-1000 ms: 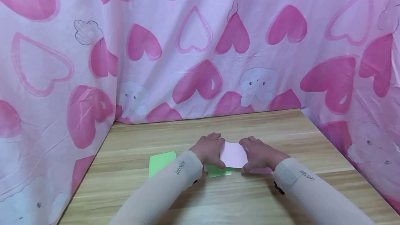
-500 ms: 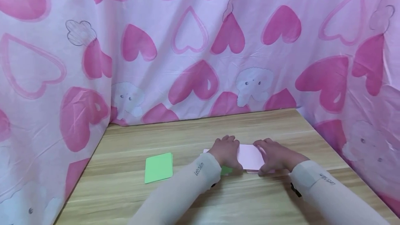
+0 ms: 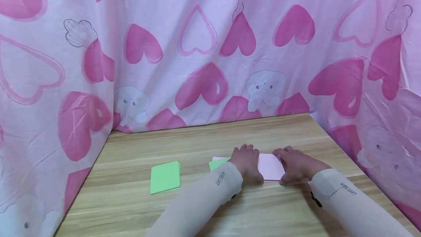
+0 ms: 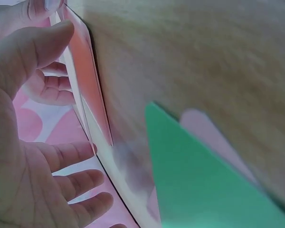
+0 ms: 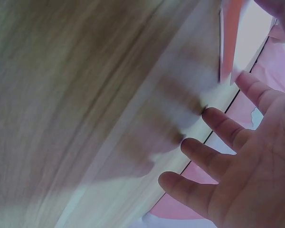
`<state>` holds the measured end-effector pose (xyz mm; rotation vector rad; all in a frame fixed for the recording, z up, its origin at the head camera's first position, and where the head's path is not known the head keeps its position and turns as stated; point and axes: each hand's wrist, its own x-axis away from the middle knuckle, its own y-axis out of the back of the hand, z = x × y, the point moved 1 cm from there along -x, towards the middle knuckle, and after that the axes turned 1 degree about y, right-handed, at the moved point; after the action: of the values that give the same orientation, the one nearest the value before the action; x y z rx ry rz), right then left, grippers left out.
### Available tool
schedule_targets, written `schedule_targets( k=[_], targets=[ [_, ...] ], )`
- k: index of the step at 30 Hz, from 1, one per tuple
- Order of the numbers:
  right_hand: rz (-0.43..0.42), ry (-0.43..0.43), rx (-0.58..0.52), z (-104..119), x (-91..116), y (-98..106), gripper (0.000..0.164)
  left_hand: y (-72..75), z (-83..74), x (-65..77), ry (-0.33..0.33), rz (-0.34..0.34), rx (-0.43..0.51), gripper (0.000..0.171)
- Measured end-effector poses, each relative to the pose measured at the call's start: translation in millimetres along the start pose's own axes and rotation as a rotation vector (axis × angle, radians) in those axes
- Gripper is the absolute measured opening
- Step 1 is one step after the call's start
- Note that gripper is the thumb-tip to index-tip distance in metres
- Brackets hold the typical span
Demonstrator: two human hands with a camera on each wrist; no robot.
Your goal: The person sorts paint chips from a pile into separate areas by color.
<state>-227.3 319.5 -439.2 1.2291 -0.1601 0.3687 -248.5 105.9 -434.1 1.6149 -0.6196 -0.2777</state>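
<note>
Both hands hold a pale pink card (image 3: 271, 167) low over the table, right of centre. My left hand (image 3: 247, 163) grips its left side, thumb at the near corner and index finger at the far one. My right hand (image 3: 298, 164) holds the right side the same way. In the left wrist view the card is nearly edge-on, with a salmon-pink surface (image 4: 89, 66) beside it. Beside the left hand, a green card (image 3: 216, 164) overlaps a pink card (image 3: 219, 158); the left wrist and hand hide part of them.
A small stack of green cards (image 3: 165, 177) lies on the wood-grain table (image 3: 184, 215), left of the hands. A pink heart-print curtain (image 3: 200, 83) surrounds the back and sides of the table.
Both hands have moved right with the pink card and lowered it over another pink card, now covered. The overlapping cards left of the hands and the green stack have come into fuller view.
</note>
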Motion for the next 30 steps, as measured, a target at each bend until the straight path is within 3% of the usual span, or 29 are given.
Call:
schedule_targets(
  k=[20,24,30],
  targets=[
    [0.031,-0.032,0.002,1,2,4,0.105,-7.3,-0.1,-2.8,0.004,0.007,-0.016,0.084],
    [0.036,-0.038,0.005,1,2,4,0.108,-5.6,7.9,-3.9,-0.010,0.020,-0.003,0.085],
    [0.051,-0.048,0.007,5,0,5,0.107,2.6,33.5,-0.8,-0.018,0.013,0.017,0.072]
  ],
)
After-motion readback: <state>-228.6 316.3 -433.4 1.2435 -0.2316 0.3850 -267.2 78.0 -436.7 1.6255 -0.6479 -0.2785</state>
